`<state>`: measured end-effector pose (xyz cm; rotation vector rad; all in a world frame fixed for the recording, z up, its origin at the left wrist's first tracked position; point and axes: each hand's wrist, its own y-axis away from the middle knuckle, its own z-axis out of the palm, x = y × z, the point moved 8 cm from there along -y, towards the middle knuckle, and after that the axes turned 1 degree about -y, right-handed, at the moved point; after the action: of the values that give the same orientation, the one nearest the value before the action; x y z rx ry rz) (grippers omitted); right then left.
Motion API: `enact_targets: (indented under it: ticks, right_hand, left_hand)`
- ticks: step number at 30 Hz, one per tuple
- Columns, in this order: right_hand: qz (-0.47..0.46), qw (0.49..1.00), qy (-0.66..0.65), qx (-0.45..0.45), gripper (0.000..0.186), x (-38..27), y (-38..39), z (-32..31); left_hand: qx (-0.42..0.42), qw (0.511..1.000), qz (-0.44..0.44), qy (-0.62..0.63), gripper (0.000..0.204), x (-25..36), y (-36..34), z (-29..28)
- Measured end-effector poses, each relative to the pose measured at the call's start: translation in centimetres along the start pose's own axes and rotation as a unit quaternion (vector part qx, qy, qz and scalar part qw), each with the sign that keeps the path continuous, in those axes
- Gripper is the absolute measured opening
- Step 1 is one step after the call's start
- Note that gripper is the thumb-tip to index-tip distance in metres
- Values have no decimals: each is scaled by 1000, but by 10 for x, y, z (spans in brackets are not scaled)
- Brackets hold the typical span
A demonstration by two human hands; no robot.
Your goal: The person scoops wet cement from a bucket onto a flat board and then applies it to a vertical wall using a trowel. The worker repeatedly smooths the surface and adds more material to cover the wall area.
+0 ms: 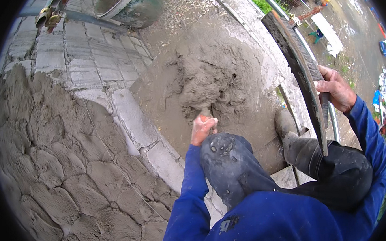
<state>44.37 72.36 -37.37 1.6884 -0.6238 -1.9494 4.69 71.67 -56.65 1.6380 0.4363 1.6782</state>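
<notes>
Wet grey mortar (pixel 216 70) lies heaped on a flat board in front of me. My left hand (pixel 204 128) is closed at the near edge of the heap, around the handle of what looks like a trowel (pixel 207 111); its blade is hidden in the mortar. Off to the right, my right hand (pixel 338 88) grips a plasterer's hawk (pixel 296 65) by its back. The hawk stands tilted on edge, so its dark, mortar-stained rim faces up. It is apart from the heap.
At left, a wall face (pixel 68 172) carries rough, thrown mortar with a thin string across it; bare blocks (pixel 80 52) show above. A dirty bucket (pixel 140 11) and metal pipe (pixel 94 21) are at the back. Beyond the railing (pixel 334 125), the ground lies far below.
</notes>
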Motion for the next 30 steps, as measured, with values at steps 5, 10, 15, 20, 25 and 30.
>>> enact_targets:
  ticks: [5, 10, 15, 20, 25, 30]
  right_hand:
    - [7, 1000, 8, -11, 46, -5, -4, 0]
    - [-7, 999, 13, -43, 48, -19, -22, 29]
    - [-3, 997, 32, -73, 48, -24, -23, 36]
    - [-36, 999, 15, -29, 50, -22, -22, 2]
    - [-23, 998, -10, 52, 50, -3, 1, -36]
    - [-28, 999, -21, 34, 44, -1, 1, -21]
  left_hand:
    - [266, 816, 192, -476, 29, 91, 39, -54]
    - [331, 663, 186, -645, 29, 33, -17, -79]
    - [224, 738, 153, -618, 26, -55, -13, -98]
    - [231, 799, 82, -549, 29, -100, 115, -162]
    - [237, 918, -107, -300, 27, -166, 120, -141]
    - [44, 948, 116, -294, 16, -91, -53, -70]
